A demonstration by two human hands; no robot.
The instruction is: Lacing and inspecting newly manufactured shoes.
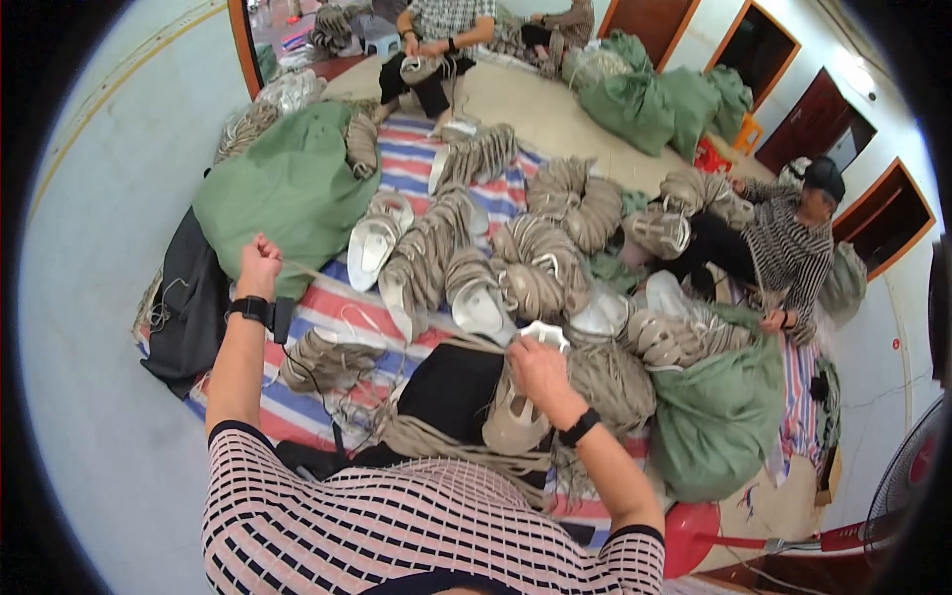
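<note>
My left hand is raised at the left, in front of a large green sack, with its fingers closed on a thin pale lace. The lace runs off to the right and is hard to follow over the striped sheet. My right hand is closed round the upper end of a beige shoe upper with cut-out openings and a white scalloped edge. This upper stands over my lap, by a black cloth. Long beige laces lie across my lap below it.
Nested rows of beige uppers cover the striped sheet ahead. Green sacks stand at left and right. One co-worker sits at right, another at the far side. A fan stands lower right.
</note>
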